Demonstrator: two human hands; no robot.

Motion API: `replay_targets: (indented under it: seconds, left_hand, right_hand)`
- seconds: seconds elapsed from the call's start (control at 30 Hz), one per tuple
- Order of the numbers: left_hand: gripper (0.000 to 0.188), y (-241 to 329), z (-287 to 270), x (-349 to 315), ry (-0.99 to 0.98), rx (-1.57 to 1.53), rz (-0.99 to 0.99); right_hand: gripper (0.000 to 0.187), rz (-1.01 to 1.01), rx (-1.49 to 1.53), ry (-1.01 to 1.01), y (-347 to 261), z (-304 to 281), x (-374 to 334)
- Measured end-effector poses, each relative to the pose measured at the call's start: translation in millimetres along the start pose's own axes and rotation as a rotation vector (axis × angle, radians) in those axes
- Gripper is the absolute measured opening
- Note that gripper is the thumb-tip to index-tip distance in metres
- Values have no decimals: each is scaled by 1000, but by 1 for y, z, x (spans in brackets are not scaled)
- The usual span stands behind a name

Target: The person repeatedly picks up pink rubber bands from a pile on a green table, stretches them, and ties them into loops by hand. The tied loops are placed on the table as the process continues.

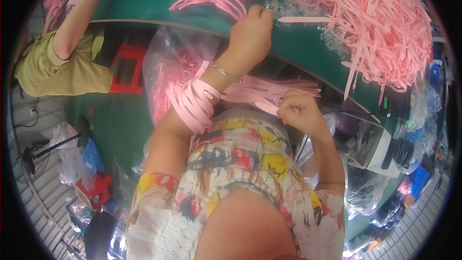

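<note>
My left hand (251, 33) is closed over the green table's edge, its fingertips by small clear plastic pieces (293, 1); what they pinch, if anything, is hidden. Several flat pink straps (195, 106) loop around my left forearm, below a metal bangle (226, 73). Close to my body, my right hand (301, 111) is closed on a pink strap (267, 108). More pink straps (288, 86) stretch behind it, between my two arms. Just beyond my left hand lies a loose bunch of thin pink straps (211, 2).
A big tangled pile of pink straps (385, 29) covers the table's right side. Under the table edge hangs a clear plastic bag (166, 58) of pink pieces. At the left, another person in a yellow-green top (53, 67) reaches over the table, beside a red stool (129, 67).
</note>
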State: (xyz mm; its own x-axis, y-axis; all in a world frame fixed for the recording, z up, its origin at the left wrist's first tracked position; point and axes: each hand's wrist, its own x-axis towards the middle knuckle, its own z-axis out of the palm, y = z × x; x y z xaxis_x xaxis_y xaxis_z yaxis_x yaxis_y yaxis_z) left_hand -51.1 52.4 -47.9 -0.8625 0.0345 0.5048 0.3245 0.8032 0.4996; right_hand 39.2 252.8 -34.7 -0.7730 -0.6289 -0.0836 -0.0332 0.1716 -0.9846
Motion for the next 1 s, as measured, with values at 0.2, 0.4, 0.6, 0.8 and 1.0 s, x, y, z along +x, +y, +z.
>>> replay_targets:
  seconds: [0.2,0.4,0.6,0.8,1.0]
  left_hand:
    - [16,-2,0,-4,-56,143,10]
    - [15,0,-6,-11,-57,55,-40]
    - [13,-7,-8,-14,-12,-58,12]
    - [21,-1,-14,-12,-44,-89,-57]
    - [25,-1,-8,-10,-26,-49,-58]
  right_hand:
    - [8,-10,-16,-9,-5,5,3]
    - [7,-31,-50,-34,-7,7,7]
    - [7,-34,-44,-44,-9,8,9]
    - [7,-35,-41,-54,-9,9,9]
    - [7,-37,-48,-65,-11,8,10]
